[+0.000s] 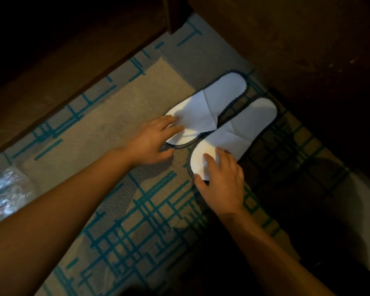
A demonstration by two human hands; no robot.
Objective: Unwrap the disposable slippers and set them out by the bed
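Note:
Two white disposable slippers with dark trim lie flat side by side on the carpet. The left slipper (209, 105) points up and right; my left hand (152, 139) rests on its toe end with fingers spread. The right slipper (239, 131) lies beside it, touching near the middle. My right hand (220, 180) presses on its toe end, thumb at the edge. Neither hand grips a slipper; both lie flat on top.
A dark wooden bed frame (77, 67) runs along the upper left, and dark furniture (308, 50) stands at the upper right. The carpet (137, 210) is grey with teal lines. Crumpled clear plastic wrap (4, 193) lies at the left edge.

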